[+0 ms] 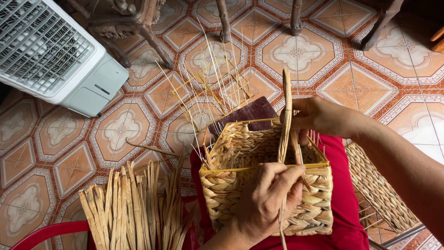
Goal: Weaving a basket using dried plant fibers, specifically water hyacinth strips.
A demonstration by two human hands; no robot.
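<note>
Woven basket in left hand, strand perhaps in right hand

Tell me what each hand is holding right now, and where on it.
Both hold one flat straw strand: right hand pinches it above the woven basket's rim, left hand grips its lower part against the front wall.

Not much of the person shows from up here – just two bare forearms and the lap. Left hand and right hand are both uncovered: no gloves, no rings, no watch or bracelet that I can spot. No sleeves reach the wrists either, so whatever top is worn stops higher up, out of view. The fingers have short, plain nails. Over the lap there's bright red fabric – plain, no pattern, smooth weave.
</note>
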